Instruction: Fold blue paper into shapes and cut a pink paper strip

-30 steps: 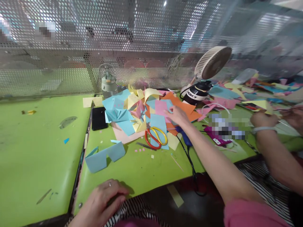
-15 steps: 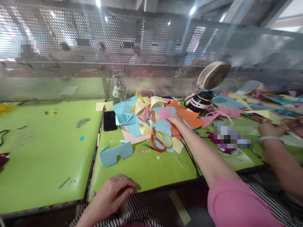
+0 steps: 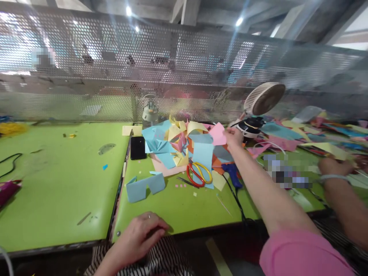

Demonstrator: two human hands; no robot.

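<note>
My right hand [image 3: 234, 138] pinches a small piece of pink paper [image 3: 217, 134], raised above the heap of coloured paper scraps. At the table's front edge rests my left hand [image 3: 146, 232], empty, its fingers loosely bent and the thumb apart. Just beyond it stands a folded light-blue paper strip [image 3: 145, 188] with a notch in its lower edge. Scissors [image 3: 198, 174] with red and yellow handles lie partly on a light-blue sheet [image 3: 202, 153]. A blue glue gun [image 3: 232, 174] lies beside my right forearm.
A black phone [image 3: 138, 148] and a bottle [image 3: 150, 113] are left of the heap. A dark bottle with a white band [image 3: 249, 128] and a fan [image 3: 264, 99] stand behind my right hand. A perforated screen [image 3: 109, 84] closes the back. Another person's hand [image 3: 335, 168] works at right.
My right hand has lifted the pink paper off the heap and moved it to the right. The glue gun has come into view beside my forearm. My left hand stays put.
</note>
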